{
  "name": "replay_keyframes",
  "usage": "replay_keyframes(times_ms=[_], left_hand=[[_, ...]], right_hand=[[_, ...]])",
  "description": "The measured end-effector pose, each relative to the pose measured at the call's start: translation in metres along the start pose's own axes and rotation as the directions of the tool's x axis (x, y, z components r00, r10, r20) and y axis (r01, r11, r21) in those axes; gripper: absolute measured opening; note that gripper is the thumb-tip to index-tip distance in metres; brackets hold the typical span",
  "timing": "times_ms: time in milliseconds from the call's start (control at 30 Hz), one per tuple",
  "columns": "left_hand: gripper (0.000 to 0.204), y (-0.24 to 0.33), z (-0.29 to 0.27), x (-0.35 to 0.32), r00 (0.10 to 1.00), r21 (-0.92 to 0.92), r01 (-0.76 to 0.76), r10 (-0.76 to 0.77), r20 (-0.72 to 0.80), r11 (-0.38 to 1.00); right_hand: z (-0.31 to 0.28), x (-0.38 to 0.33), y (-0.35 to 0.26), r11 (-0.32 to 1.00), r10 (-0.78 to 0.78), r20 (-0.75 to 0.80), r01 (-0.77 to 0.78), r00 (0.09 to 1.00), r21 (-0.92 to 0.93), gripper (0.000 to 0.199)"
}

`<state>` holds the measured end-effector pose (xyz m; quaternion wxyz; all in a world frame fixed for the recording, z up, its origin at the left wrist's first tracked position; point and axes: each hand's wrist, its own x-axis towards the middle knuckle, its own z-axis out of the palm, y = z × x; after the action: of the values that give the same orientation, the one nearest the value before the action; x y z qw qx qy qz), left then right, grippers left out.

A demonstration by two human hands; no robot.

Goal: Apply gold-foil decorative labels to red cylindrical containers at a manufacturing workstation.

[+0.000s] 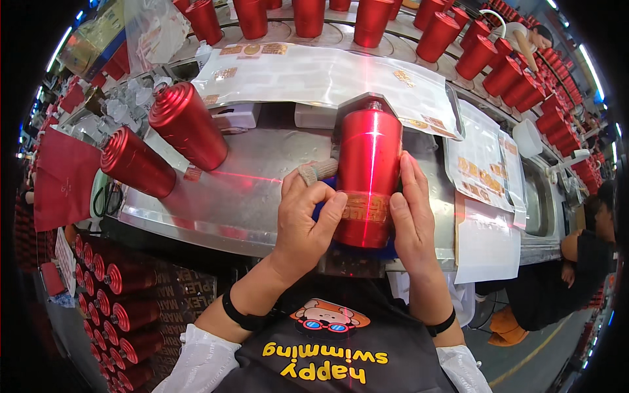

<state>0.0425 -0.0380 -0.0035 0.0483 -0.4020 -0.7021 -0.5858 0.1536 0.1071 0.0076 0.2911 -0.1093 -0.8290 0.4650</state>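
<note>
A shiny red bottle [370, 147] with a threaded neck lies in front of me, its neck pointing away, in a dark angular holder [354, 105]. Around its lower part runs a gold patterned decal band [364, 207]. My left hand [303, 219] grips the bottle's left side, thumb pressed near the band; one finger wears a beige fabric cover [317, 171]. On the other side my right hand [414, 219] is closed along the bottle, its thumb at the band's right end. A bright red light line falls lengthwise on the bottle and crosses the metal table [262, 187].
Two red bottles [187, 124] stand at the left of the table. Sheets of gold decals [481, 164] lie at the right, more on a white sheet [295, 72] behind. Beyond runs a conveyor [334, 29] with several red bottles. A crate of red bottles [131, 314] sits lower left. Another person [557, 268] is at the right.
</note>
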Motion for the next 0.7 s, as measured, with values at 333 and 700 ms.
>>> replay_keyframes(times_ms=[333, 700], left_hand=[[0.019, -0.0012, -0.0005, -0.0017, 0.999, 0.0, 0.036, -0.036, 0.027, 0.999], [0.02, -0.0025, 0.0003, -0.0061, 0.971, -0.094, 0.231, -0.223, 0.085, 0.968]], right_hand=[[0.0015, 0.0006, 0.0033, 1.0, -0.009, -0.026, 0.008, 1.0, -0.018, 0.054], [0.0019, 0.0012, -0.0006, 0.998, -0.017, -0.012, 0.017, 1.0, -0.059, 0.056]])
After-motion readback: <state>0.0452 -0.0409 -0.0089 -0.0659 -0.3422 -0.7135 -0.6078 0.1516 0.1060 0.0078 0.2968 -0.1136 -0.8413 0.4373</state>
